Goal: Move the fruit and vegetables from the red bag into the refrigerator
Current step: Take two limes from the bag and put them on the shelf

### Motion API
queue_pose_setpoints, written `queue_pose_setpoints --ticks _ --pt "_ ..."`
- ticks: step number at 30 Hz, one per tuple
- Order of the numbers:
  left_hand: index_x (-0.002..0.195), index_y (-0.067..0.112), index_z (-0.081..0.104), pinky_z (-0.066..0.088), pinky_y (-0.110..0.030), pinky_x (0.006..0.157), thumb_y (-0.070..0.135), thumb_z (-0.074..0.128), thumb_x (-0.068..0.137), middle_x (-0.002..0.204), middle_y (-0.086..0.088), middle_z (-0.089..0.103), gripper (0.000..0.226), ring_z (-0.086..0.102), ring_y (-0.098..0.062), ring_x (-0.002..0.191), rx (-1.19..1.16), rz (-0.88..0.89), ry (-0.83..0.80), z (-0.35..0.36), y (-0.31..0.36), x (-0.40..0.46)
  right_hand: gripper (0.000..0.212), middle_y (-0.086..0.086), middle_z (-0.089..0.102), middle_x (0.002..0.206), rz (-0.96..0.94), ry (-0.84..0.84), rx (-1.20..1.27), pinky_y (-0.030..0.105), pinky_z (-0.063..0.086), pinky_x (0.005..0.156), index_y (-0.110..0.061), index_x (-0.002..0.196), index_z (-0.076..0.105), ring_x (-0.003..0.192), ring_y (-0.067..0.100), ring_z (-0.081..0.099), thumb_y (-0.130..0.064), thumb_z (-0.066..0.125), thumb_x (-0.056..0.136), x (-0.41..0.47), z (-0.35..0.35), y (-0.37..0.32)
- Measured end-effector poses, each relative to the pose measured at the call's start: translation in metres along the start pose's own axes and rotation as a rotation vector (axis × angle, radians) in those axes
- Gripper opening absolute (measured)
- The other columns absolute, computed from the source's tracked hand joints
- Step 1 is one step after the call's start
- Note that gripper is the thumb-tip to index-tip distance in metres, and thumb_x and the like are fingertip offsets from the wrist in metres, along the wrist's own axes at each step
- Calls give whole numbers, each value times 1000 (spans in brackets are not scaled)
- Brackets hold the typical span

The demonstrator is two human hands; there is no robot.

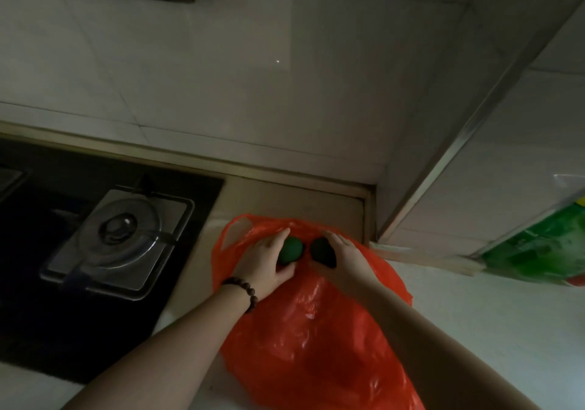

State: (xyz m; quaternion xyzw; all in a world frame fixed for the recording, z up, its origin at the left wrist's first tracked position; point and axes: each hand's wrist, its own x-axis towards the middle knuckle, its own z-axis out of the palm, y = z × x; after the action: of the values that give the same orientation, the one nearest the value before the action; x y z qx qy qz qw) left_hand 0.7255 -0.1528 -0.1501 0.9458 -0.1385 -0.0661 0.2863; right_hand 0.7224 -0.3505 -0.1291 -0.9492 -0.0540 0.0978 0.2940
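A red plastic bag (310, 330) lies on the pale countertop (493, 324), its mouth toward the wall. At the mouth, my left hand (264, 262), with a bead bracelet on the wrist, is closed around a round green fruit (292, 249). Just to the right, my right hand (346, 259) grips a dark, almost black fruit (323, 252). Both fruits sit side by side, a small gap between them. The bag's other contents are hidden by the plastic. No refrigerator is in view.
A black gas hob (63, 251) with a steel burner (123, 232) lies to the left of the bag. A tiled wall (221, 77) rises behind. To the right stands a tiled pillar (474, 172), with a green packet (538, 248) at its base.
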Motion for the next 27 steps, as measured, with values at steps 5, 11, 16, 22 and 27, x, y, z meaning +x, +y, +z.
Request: queue_pose_setpoints --ticks 5,11,16,22,27 --pt "147 25 25 41 -25 99 42 60 87 140 -3 45 71 45 -16 126 -115 28 100 -26 21 -14 68 5 49 139 -17 52 27 33 42 101 -18 142 35 124 23 48 -33 66 83 -8 -14 -18" --pt "142 25 35 37 -18 93 45 62 85 131 2 50 67 46 -14 121 -77 28 320 -63 31 -38 71 4 49 138 -58 94 11 33 45 98 -18 142 34 122 23 51 -36 67 82 -21 -28 -54" --pt "138 21 40 46 -34 97 47 61 84 132 -2 50 64 50 -20 118 -5 21 440 -109 14 -64 70 3 48 137 -137 93 -6 31 42 95 -19 142 34 121 24 49 -37 66 83 -31 -33 -101" --pt "137 17 43 47 -40 96 58 51 81 131 -4 54 70 52 -21 119 97 -88 584 -168 -23 -119 68 4 52 132 -302 75 3 29 44 87 -22 141 35 116 24 53 -39 66 83 -39 -19 -189" --pt "138 20 40 41 -43 99 49 60 82 132 -1 54 66 50 -20 120 181 -254 705 -217 -69 -199 71 6 53 128 -449 11 -10 29 46 88 -21 142 33 112 23 55 -40 67 82 -52 19 -287"
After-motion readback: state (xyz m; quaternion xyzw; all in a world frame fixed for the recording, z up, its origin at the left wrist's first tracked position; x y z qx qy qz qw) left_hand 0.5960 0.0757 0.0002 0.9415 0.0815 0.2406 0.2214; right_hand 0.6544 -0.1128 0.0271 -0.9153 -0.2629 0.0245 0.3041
